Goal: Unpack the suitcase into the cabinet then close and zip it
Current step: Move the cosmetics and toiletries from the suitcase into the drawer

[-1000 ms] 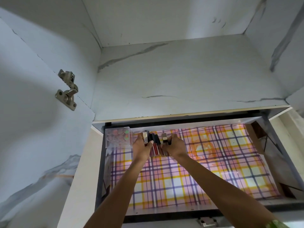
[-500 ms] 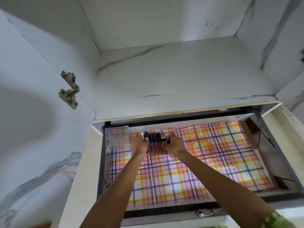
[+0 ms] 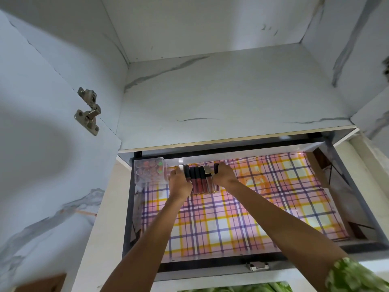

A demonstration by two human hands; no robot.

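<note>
Dark-capped lip-gloss tubes (image 3: 199, 179) stand in a row, pinched between left hand (image 3: 179, 182) and right hand (image 3: 223, 175), just right of clear box (image 3: 151, 170).

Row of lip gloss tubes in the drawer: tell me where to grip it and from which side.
Squeeze the row of lip gloss tubes at its two end tubes, from either side, as the left hand and right hand do: loose parallel tubes, probably only held together by end pressure.

Smooth, matt marble-patterned panels (image 3: 231, 91) line the cabinet, with a shiny metal hinge (image 3: 88, 111). A glossy checked liner (image 3: 231, 218) covers the drawer floor beside a clear plastic box (image 3: 150, 170). The lip gloss tubes (image 3: 200, 180) look like glossy plastic.
</note>
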